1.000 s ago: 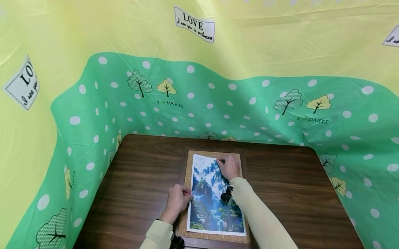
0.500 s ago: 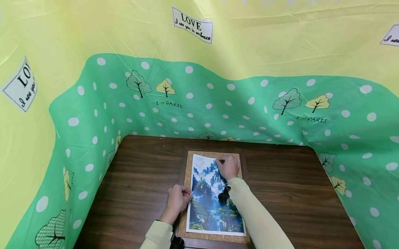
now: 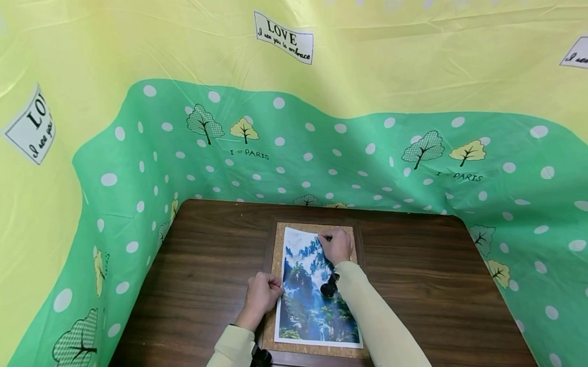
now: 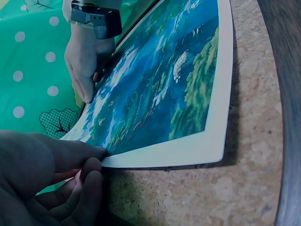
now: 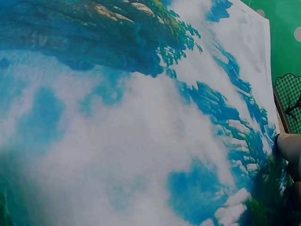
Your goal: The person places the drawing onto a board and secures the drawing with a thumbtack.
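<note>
A printed landscape picture point(image 3: 299, 283) with blue mountains, waterfalls and a white border lies over a cork board point(image 3: 278, 254) in a dark wooden frame. My left hand point(image 3: 261, 299) is at its left side; in the left wrist view thumb and finger pinch the paper's white edge point(image 4: 188, 162), which rises a little off the cork. At the top edge, my right hand point(image 3: 338, 247) pinches the paper with thumb and fingertips. Only a bit of that right hand point(image 5: 290, 148) enters the right wrist view, right at the picture's edge.
The framed board sits on a dark brown wooden table point(image 3: 413, 265). A yellow and green dotted curtain point(image 3: 282, 130) hangs close around the table's back and sides. Black wrist cameras point(image 3: 262, 358) are strapped over the pale sleeves point(image 3: 376, 310).
The right wrist and forearm have shifted slightly left. Both hands keep their hold on the picture, which lies almost where it was.
</note>
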The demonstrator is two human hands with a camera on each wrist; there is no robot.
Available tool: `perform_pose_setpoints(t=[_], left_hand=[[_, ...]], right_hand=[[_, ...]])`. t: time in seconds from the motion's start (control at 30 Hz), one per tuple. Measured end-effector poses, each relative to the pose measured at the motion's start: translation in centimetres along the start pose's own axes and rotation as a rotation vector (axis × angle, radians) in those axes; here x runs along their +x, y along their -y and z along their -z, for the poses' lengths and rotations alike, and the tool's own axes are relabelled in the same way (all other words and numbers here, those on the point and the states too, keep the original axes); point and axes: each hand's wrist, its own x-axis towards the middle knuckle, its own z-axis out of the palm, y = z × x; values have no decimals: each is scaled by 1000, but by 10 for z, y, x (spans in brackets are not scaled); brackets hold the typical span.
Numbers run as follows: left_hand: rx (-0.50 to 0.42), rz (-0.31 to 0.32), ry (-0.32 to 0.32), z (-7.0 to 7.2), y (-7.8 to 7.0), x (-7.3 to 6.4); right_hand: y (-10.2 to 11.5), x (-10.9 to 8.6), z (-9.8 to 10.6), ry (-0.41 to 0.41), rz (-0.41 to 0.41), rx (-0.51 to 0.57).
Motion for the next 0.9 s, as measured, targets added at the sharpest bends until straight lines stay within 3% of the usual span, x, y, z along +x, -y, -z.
perform_pose_setpoints(t=[0.23, 0.57, 0.9], left_hand=[[2, -1, -4, 0, 1, 0], [-13, 17, 3, 1, -2, -1], [-13, -3, -21, 0, -1, -1]], right_hand=[[-2, 2, -3, -25, -1, -5], [1, 5, -1, 14, -84, 12], [5, 8, -3, 14, -154, 13]])
